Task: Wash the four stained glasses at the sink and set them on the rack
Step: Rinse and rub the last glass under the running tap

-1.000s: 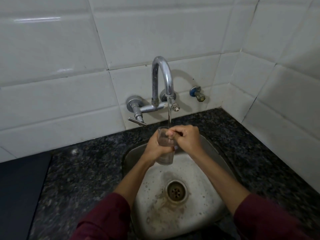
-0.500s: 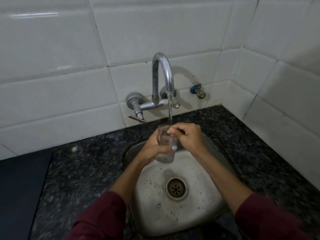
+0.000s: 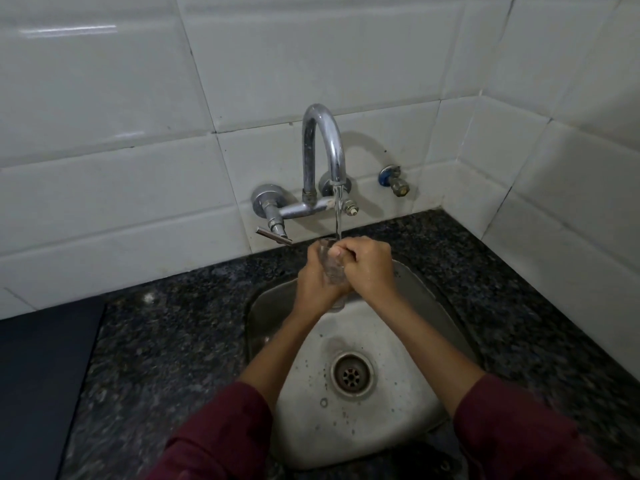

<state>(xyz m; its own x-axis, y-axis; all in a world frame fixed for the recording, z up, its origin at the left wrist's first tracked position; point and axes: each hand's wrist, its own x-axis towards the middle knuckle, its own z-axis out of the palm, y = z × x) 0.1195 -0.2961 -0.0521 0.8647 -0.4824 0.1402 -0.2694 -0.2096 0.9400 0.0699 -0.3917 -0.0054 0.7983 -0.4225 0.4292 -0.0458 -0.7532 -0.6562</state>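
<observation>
Clearly, washing is under way over the sink (image 3: pixel 408 427), with the tap (image 3: pixel 323 147) running just above the fingers. Both sleeves (image 3: pixel 221 434) are pushed back. The left hand (image 3: pixel 317 282) is wrapped round the glass (image 3: pixel 333 268), fingers closed on its wall; the right hand (image 3: pixel 369 266) is curled at the rim, fingertips seemingly inside. The glass is judged light, rigid, brittle and slick when wet, so it is best held round the body, not pinched at the rim.

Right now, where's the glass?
Head view, centre: the glass is upright over the back of the sink, gripped between the left hand and right hand, directly under the tap's running stream.
</observation>
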